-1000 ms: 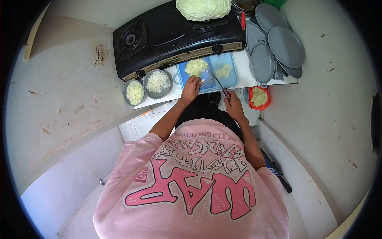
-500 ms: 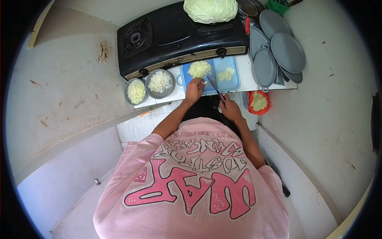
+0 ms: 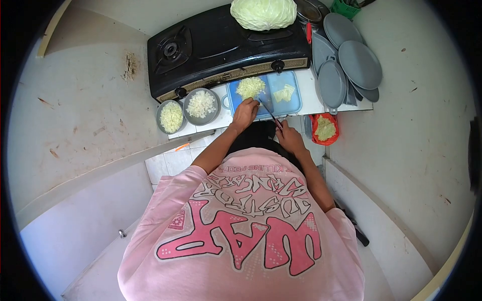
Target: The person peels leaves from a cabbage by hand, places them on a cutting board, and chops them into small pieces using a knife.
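My right hand [image 3: 287, 136] is closed round the handle of a knife [image 3: 270, 113], whose blade points up and left over a blue cutting board [image 3: 233, 108]. My left hand [image 3: 245, 113] is closed at the board's lower part, its fingertips beside the blade; a small pale piece seems to be at them, too small to make out well. Just above it lies a pile of chopped cabbage [image 3: 250, 87]. Flat pale cabbage pieces [image 3: 284, 93] rest on the lighter right side of the board.
Left of the board stand a bowl of chopped white pieces [image 3: 202, 104] and a bowl of chopped cabbage [image 3: 171, 117]. Behind is a black stove [image 3: 216, 45] bearing a large cabbage [image 3: 264, 13]. Grey plates [image 3: 360, 64] and a red bag [image 3: 325, 129] are at right.
The knife's blade has come closer to my left fingertips. My left hand is almost where it was, and the whole view has shifted slightly.
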A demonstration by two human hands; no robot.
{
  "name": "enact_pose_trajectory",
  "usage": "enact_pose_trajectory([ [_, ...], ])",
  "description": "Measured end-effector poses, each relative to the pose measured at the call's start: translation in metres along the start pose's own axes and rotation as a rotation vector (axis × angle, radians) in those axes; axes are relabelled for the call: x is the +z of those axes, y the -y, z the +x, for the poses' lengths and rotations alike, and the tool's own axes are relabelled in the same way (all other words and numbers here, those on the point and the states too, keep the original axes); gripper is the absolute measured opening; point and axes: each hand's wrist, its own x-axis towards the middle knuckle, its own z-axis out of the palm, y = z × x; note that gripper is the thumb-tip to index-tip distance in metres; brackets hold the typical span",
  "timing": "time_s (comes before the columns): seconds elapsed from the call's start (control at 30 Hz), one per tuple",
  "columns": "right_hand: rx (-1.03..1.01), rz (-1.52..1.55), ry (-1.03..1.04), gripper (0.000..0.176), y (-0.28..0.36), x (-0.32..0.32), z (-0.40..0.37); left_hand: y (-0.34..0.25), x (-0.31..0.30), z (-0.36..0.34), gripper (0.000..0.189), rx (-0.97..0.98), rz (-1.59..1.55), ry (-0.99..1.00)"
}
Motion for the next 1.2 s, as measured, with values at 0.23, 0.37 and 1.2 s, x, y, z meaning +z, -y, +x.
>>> enact_pose_trajectory([
  [0.23, 0.015, -0.078, -0.024, 0.037, 0.0, 0.009, -0.005, -0.004, 0.004, -0.004, 0.014, -0.058, -0.055, -0.049],
  [0.37, 0.021, -0.104, -0.023, 0.037, 0.001, 0.011, -0.008, -0.003, 0.0, -0.002, 0.014, -0.044, -0.056, -0.003],
  [1.2, 0.063, -0.315, 0.17, 0.035, 0.039, -0.009, -0.002, -0.001, 0.004, -0.001, 0.016, -0.053, -0.078, -0.057],
])
